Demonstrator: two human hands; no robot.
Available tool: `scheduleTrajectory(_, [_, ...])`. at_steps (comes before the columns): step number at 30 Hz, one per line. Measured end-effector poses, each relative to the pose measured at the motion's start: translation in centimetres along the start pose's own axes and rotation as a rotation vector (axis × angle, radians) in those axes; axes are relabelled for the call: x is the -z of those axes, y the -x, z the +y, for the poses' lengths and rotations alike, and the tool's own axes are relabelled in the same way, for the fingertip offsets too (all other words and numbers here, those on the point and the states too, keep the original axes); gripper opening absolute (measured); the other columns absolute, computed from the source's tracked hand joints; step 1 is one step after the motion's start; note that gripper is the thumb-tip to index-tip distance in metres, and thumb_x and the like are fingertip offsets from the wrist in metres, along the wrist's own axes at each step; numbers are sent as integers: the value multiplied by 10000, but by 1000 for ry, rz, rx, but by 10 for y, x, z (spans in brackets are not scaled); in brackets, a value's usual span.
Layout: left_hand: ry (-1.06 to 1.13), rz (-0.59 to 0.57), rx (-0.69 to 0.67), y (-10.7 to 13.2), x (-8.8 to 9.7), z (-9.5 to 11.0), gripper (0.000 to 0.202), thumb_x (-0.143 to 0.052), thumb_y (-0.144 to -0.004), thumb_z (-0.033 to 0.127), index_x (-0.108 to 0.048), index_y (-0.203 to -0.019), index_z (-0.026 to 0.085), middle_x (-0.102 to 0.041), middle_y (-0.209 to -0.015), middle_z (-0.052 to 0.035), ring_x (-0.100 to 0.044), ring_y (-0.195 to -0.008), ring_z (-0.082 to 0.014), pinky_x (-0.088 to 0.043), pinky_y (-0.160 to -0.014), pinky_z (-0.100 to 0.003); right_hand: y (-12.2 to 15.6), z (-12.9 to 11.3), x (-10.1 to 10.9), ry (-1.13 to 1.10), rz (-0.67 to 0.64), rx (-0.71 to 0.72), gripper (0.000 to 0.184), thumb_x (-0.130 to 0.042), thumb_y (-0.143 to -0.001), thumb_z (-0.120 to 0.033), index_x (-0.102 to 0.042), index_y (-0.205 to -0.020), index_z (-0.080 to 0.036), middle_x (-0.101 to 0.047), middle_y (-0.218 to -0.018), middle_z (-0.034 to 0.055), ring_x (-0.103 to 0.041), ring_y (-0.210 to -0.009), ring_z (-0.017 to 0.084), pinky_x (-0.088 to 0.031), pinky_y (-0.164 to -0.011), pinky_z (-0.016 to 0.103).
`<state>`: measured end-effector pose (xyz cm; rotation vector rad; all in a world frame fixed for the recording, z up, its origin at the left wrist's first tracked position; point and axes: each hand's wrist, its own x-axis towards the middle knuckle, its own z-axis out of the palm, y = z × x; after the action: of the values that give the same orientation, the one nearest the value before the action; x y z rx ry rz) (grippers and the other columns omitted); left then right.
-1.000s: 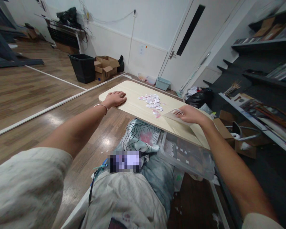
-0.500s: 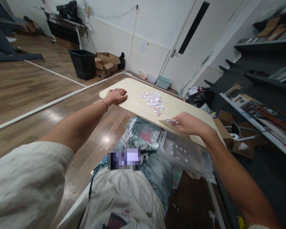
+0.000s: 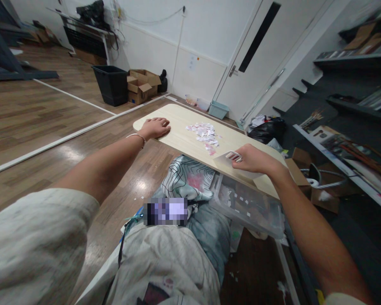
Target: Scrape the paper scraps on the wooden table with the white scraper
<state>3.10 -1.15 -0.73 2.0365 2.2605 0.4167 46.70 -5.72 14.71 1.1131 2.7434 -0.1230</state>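
A pale wooden tabletop (image 3: 184, 142) lies tilted over my lap. My left hand (image 3: 156, 127) rests flat on its far left corner, fingers spread, a thin bracelet on the wrist. A pile of small white and pink paper scraps (image 3: 204, 133) sits in the middle of the board. My right hand (image 3: 252, 160) is closed on a flat translucent scraper (image 3: 228, 163), held at the board's near edge just right of the scraps. Under that edge stands a clear plastic bin (image 3: 250, 207) with paper bits inside.
A patterned cloth (image 3: 185, 180) lies on my lap. A black bin (image 3: 109, 84) and open cardboard boxes (image 3: 141, 87) stand by the far wall. Shelves (image 3: 352, 140) with brushes and boxes run along the right. A black bag (image 3: 266, 129) sits near the white door (image 3: 257, 55).
My right hand swept the scraper off the board's near edge over the bin, then brought it back up onto the edge. The left hand stayed put.
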Motion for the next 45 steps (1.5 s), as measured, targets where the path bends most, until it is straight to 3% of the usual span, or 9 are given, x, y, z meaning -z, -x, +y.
scheduleTrajectory(5, [-19, -13, 8, 0, 1, 0, 770, -344, -1161, 629, -650, -1771, 272, -555, -1905, -126, -486, -1734, -393, -418, -1344, -576, -10, 16, 1, -28, 22, -13, 311, -724, -873, -279, -539, -628, -227, -555, -604, 14, -539, -694, 179, -366, -708, 321])
scheduleTrajectory(13, [-32, -26, 18, 4, 5, 3, 754, -333, -1166, 629, -652, -1762, 295, -553, -1906, -108, -469, -1749, -383, -396, -1371, -557, -26, 26, 0, -73, 74, 12, 318, -843, -853, -449, -718, -714, -192, -555, -592, 1, -535, -708, 183, -348, -695, 325])
scheduleTrajectory(19, [-10, -26, 21, 7, 8, 6, 765, -350, -1158, 616, -638, -1776, 271, -541, -1916, -122, -466, -1750, -407, -386, -1388, -581, -28, 24, 5, -40, 76, -41, 289, -819, -853, -444, -795, -767, -169, -576, -590, 9, -540, -701, 192, -346, -695, 339])
scheduleTrajectory(23, [-7, -15, 13, 9, 10, 8, 738, -352, -1157, 609, -653, -1760, 306, -549, -1912, -99, -469, -1747, -395, -381, -1393, -577, -32, 25, 5, 3, 58, -72, 262, -761, -877, -390, -757, -724, -178, -577, -591, 20, -537, -709, 193, -356, -691, 336])
scheduleTrajectory(36, [-14, -18, 0, 14, 15, 12, 736, -337, -1161, 577, -653, -1759, 289, -551, -1912, -102, -481, -1741, -385, -384, -1392, -577, -46, 30, 0, -3, 81, -41, 218, -777, -900, -330, -770, -746, -175, -635, -673, 32, -556, -730, 189, -385, -749, 338])
scheduleTrajectory(40, [-13, -14, 4, 13, 14, 12, 721, -342, -1168, 578, -655, -1756, 303, -552, -1912, -97, -474, -1748, -381, -381, -1396, -582, -52, 33, 0, -5, 101, -63, 254, -799, -895, -379, -786, -747, -173, -597, -620, 21, -546, -721, 189, -379, -726, 333])
scheduleTrajectory(45, [-16, -5, 6, 13, 13, 12, 709, -354, -1166, 570, -659, -1756, 320, -563, -1904, -91, -482, -1737, -395, -388, -1391, -592, -69, 32, -1, 32, 126, -57, 233, -742, -915, -313, -803, -765, -146, -584, -615, 23, -510, -699, 173, -372, -738, 333])
